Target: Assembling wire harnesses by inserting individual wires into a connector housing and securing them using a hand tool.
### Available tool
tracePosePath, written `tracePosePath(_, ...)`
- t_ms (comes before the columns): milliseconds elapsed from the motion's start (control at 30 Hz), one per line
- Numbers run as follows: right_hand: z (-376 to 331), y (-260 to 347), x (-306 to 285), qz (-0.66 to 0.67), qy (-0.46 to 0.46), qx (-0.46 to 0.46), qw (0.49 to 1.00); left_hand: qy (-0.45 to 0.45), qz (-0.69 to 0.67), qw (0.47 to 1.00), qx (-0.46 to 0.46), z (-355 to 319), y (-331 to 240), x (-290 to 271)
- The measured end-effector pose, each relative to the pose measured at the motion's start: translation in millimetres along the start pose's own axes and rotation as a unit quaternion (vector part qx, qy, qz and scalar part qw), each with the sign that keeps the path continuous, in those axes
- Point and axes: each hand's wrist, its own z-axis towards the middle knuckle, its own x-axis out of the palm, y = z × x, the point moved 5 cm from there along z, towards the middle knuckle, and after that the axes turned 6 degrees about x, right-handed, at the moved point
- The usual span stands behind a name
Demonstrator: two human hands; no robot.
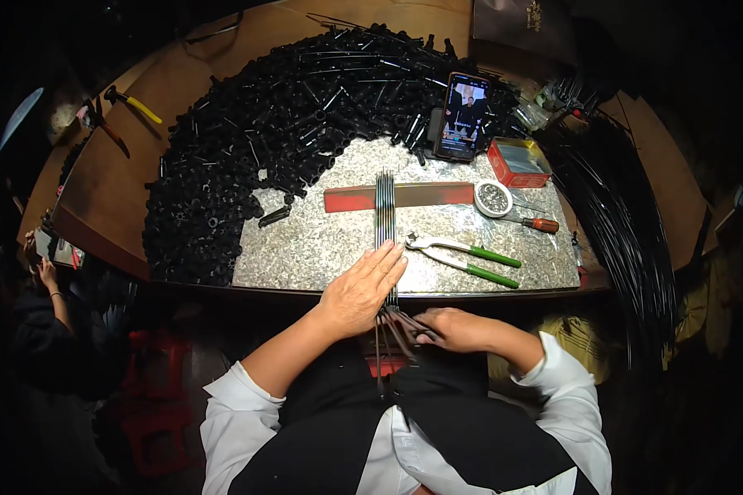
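Note:
A bundle of thin black rods [385, 216] lies side by side, pointing away from me, across a long red and dark strip [351, 200] on the speckled board [285, 252]. My left hand [362, 290] is flat on the near part of the bundle, fingers stretched out and pressing down. Below the board's front edge, my right hand [452, 330] is closed around some of the rods' near ends, which fan out and look blurred. Just right of my left fingertips rest pincers with green handles [494, 256].
A big heap of black tubular parts [305, 107] curves around the board's far and left sides. A phone [464, 115] stands behind a red tin [520, 162], a bowl of small metal pieces [493, 198] and a screwdriver [543, 224]. Long black rods [611, 206] hang at right. Another person's hands [45, 268] show far left.

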Motion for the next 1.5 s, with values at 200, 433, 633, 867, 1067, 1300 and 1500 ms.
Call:
tracePosePath(200, -41.6, 34.9, -104.8, 0.132, -0.027, -0.063, 0.989, -0.034, 0.018, 0.999, -0.029, -3.0, 8.2, -1.3)
tracePosePath(433, -53.1, -52.2, -241.8, -0.092, -0.427, 0.08, 0.896, 0.005, -0.02, 0.998, -0.058, 1.0, 8.1, -12.4)
tracePosePath(633, -28.2, -160.0, -284.0, -0.247, -0.389, 0.223, 0.859, -0.011, -0.018, 0.997, -0.069, 1.5, 15.3, 0.8)
tracePosePath(867, -6.6, -188.8, -290.6, -0.314, -0.323, 0.261, 0.854, -0.038, -0.028, 0.996, -0.081, 5.7, 23.8, 1.1)
tracePosePath(1067, -2.2, -190.5, -291.7, -0.282, -0.309, 0.278, 0.865, -0.019, 0.013, 0.996, -0.09, 7.1, 20.8, -7.1)
tracePosePath(1300, -7.8, -176.0, -282.9, -0.392, -0.376, 0.247, 0.802, -0.055, -0.022, 0.995, -0.078, 5.8, 16.2, -7.1)
tracePosePath(1500, 15.8, -42.0, -228.9, -0.329, -0.443, 0.02, 0.833, -0.034, -0.011, 0.996, -0.087, 5.5, 14.3, -9.2)
